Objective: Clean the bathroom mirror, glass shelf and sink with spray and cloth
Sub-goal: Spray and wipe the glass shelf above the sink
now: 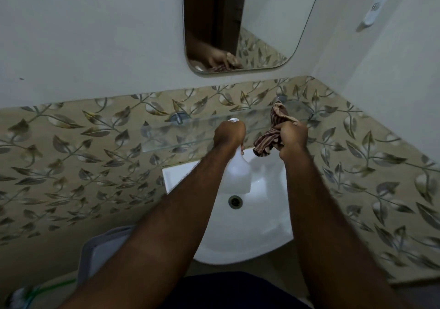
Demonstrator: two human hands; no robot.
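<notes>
**Careful around that glass shelf with both hands full**

The spray bottle (238, 175) is in your left hand (229, 134), fingers wrapped tight round the neck, nozzle aimed at the wall, body hanging over the sink (262, 232). Your right hand (293, 137) is fisted around the striped cloth (269, 139), with loose ends sticking out above and below. Both hands are hovering right at the front edge of the glass shelf (171, 139), which sits on small metal pegs (179, 117) on the leaf-pattern tiles (71, 166), with the mirror (262, 23) up above.

What I'd worry about:
- Leaning hard on the shelf while wiping could stress those pegs.
- Spraying this close probably means drips running off the glass into the sink, so I'd do the basin last.
- That dangling cloth tail could drag across freshly wiped glass and leave streaks.
</notes>
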